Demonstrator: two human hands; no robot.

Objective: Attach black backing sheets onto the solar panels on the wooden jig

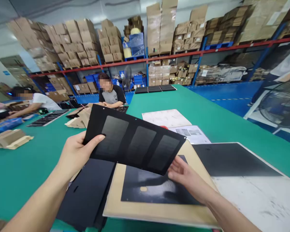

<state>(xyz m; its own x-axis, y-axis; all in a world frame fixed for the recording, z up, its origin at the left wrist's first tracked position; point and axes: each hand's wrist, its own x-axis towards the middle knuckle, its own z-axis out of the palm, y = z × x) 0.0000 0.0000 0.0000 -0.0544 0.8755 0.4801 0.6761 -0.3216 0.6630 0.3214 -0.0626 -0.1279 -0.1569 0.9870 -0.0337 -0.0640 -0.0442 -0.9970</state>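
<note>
A thin black panel (141,141) with three dark grey rectangular windows and small corner holes is held up at a tilt in front of me. My left hand (81,149) pinches its left end, thumb on the near face. At the lower right corner, my right hand (181,172) has its fingers behind the panel and its thumb near the lower edge. Beneath lies a tan board (113,206) bearing a glossy black sheet (157,193) with a small oval opening. Left of the board is a stack of black sheets (87,193).
Right of the board, a black sheet (232,158) and a stained white board (258,199) lie on the green table (198,100). Printed papers (193,133) sit behind the panel. Two people (111,93) work at the left. A fan (280,103) stands at the right.
</note>
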